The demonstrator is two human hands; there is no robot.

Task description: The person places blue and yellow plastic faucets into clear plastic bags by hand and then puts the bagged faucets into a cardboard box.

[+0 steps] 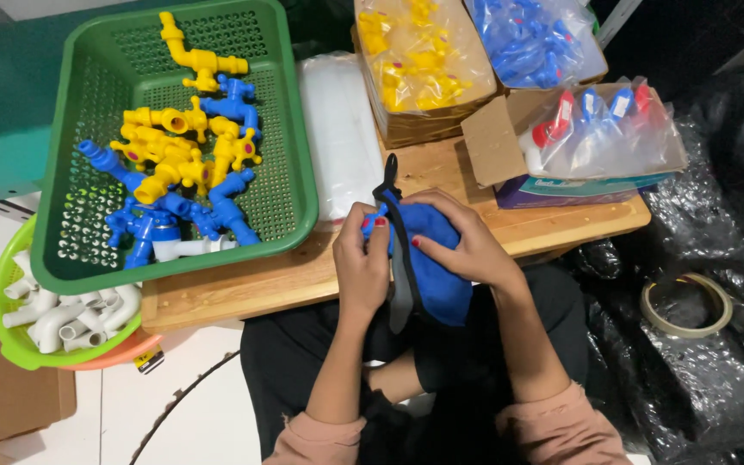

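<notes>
Blue cloth point(437, 267): lying bunched over the person's lap at the near edge of the wooden table point(286, 284), with a dark strap point(399, 258) running down across it.
Left hand point(362, 258): fingers curling together, pinching a small blue tap part point(375, 220) against the cloth's top edge.
Right hand point(467, 241): resting on the cloth, fingers pressing together around its upper fold.
Green basket point(294, 172): sitting on the table to the left, holding yellow taps point(170, 151) and blue taps point(217, 211).
Light green basket point(10, 344): sitting beside the table corner, holding white pipe elbows point(62, 319).
Boxes: cardboard boxes point(488, 138) of bagged taps standing behind the hands.
Tape roll point(686, 306): lying on black wrap at right.
</notes>
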